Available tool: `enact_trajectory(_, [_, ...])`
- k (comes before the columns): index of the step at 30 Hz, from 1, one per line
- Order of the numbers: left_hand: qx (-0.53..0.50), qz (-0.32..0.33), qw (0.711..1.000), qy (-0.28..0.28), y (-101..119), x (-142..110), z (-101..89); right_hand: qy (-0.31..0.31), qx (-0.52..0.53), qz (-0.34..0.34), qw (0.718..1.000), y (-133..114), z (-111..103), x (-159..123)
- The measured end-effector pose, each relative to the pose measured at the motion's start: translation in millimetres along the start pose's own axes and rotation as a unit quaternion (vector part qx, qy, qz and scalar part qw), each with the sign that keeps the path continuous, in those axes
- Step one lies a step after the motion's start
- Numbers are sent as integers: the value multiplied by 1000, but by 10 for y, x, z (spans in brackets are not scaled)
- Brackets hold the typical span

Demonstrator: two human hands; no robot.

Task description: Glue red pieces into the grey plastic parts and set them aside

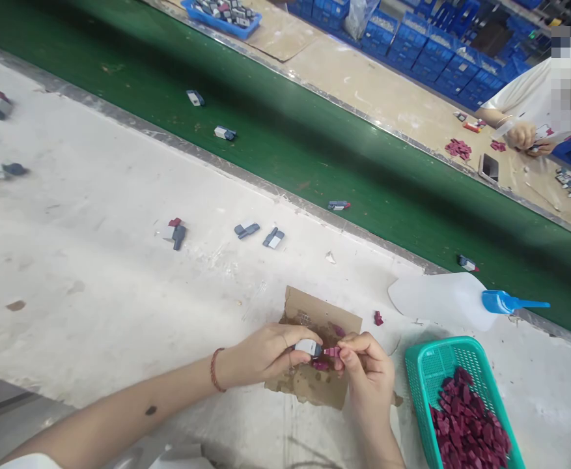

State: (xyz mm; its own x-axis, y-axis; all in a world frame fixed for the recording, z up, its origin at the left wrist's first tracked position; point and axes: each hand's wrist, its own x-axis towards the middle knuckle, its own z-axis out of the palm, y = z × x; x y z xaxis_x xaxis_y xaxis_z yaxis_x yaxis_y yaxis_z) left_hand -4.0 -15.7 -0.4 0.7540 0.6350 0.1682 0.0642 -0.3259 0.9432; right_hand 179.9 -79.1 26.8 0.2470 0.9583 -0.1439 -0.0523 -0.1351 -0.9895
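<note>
Between its thumb and fingers my left hand [260, 355] grips a small grey-and-white plastic part [307, 347]. My right hand [370, 371] pinches a dark pink plastic piece [332, 352] against the dark end of that part; whether the two are joined I cannot tell. Both hands are over a stained piece of cardboard [309, 389], where a few more dark pink pieces lie. A green basket [415, 397] at the right holds many dark red pieces [471, 423]. One loose dark red piece [378, 318] lies beyond my right hand.
Behind the basket lies a white bottle [441, 298] with a blue nozzle [510, 303]. Several grey-and-white parts [274, 238] are scattered on the white table [119, 273]. A green conveyor belt [285, 146] crosses the view, carrying similar parts. Across it, a person's hands [524, 137] work near a phone [489, 167].
</note>
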Motion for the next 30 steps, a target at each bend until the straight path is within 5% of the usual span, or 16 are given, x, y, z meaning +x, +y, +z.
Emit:
enact_trajectory(22, [114, 31, 993, 1, -69, -3, 94, -30, -64, 15, 997, 45, 122, -46])
enact_trajectory(27, [121, 32, 992, -9, 42, 95, 2, -35, -104, 13, 994, -6, 25, -12])
enact_trajectory(30, [154, 16, 988, 22, 43, 273, -185, 28, -176, -26, 984, -109, -153, -34])
